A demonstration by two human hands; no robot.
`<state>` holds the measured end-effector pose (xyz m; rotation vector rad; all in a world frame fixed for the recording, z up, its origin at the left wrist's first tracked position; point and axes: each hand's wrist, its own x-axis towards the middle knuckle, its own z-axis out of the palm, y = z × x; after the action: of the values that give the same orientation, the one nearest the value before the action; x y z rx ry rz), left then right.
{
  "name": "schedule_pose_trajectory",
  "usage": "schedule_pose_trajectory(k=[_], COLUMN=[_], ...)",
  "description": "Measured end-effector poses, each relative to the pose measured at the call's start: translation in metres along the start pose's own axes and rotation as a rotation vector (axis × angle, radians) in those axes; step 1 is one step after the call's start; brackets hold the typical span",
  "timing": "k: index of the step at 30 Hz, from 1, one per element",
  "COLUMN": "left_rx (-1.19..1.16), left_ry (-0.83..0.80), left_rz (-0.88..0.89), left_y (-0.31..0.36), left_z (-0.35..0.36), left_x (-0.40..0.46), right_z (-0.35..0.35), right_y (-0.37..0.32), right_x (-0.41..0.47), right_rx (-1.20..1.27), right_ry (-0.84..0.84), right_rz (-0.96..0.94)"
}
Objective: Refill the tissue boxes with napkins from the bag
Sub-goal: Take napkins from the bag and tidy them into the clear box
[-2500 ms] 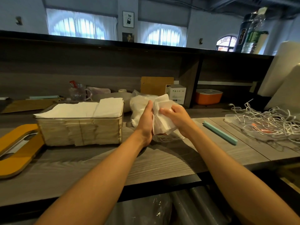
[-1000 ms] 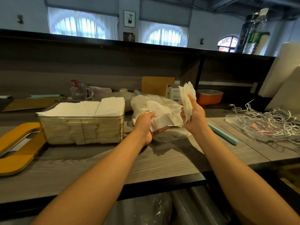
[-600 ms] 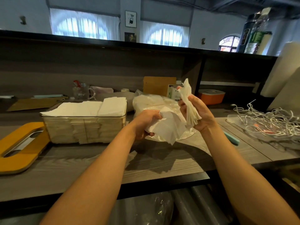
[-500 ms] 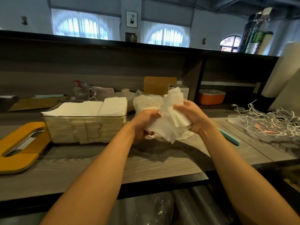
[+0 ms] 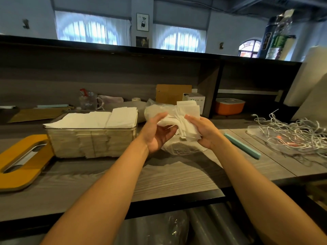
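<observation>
Head view looks down over a grey wooden counter (image 5: 168, 179), where both forearms reach forward and meet over its middle. Between them the person holds a loose stack of white napkins (image 5: 187, 119), raised clear of the counter. The right hand (image 5: 203, 131) grips the stack from the right side, thumb on top and fingers curled beneath. The left hand (image 5: 157, 131) cups the left edge, palm turned up, fingers bent round the lowest sheets. The sheets are fanned and uneven, their corners sticking out at the top and bottom.

Just behind and below the hands lies the clear plastic bag (image 5: 178, 147), crumpled on the counter, with more white paper showing inside it. Left of the hands stands the clear tissue box (image 5: 92, 142), packed full, with a layer of napkins heaped over its rim. Further left lies a yellow lid (image 5: 19, 167) with a long slot, flat on the counter. To the right lie a pale teal clip (image 5: 242, 145) and, beyond it, a tangle of white cords (image 5: 293, 135). An orange container (image 5: 230, 106) sits in the shelf recess behind.
</observation>
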<state>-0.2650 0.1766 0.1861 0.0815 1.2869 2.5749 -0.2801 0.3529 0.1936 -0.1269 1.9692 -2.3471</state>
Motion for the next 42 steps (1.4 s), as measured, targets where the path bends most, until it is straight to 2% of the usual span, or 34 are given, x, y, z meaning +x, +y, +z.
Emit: schedule_pose_trajectory(k=[3,6,10,14,17,19,23,26,32,36,42], left_rx=[0.164,0.296,0.264,0.061,-0.013,0.018,0.239,0.318,0.265,0.322,0.462], left_ry=[0.111,0.182,0.151,0.099,0.037,-0.014,-0.033,0.039,0.190,0.191,0.155], left_rz=[0.046,0.106,0.036,-0.044,-0.059,-0.024,0.085,0.185,0.303,0.329,0.379], left_y=[-0.008,-0.013,-0.013,-0.012,-0.010,-0.010,-0.012,-0.016,-0.021,-0.028,-0.028], left_z=[0.003,0.001,0.004,0.001,-0.004,-0.004,0.001,-0.001,-0.011,-0.017,-0.015], left_x=[0.005,0.012,0.009,0.009,0.014,0.014,0.009,0.012,0.018,0.014,-0.005], right_z=[0.001,-0.007,-0.008,0.008,0.012,0.014,0.016,0.014,0.007,0.007,0.011], right_y=[0.003,-0.003,-0.010,0.004,0.007,0.006,0.006,0.006,0.007,0.015,0.025], right_x=[0.002,0.001,-0.008,-0.001,0.002,0.000,-0.004,-0.006,-0.007,-0.007,-0.029], right_rx=[-0.124,-0.060,0.085,-0.348,-0.473,-0.469,-0.424,-0.465,-0.460,-0.511,-0.304], right_ry=[0.170,0.250,0.033,0.029,0.021,-0.005,-0.042,-0.097,-0.214,-0.059,0.164], right_rz=[-0.090,-0.238,-0.246,-0.227,-0.196,-0.157,-0.053,-0.024,0.053,-0.006,-0.185])
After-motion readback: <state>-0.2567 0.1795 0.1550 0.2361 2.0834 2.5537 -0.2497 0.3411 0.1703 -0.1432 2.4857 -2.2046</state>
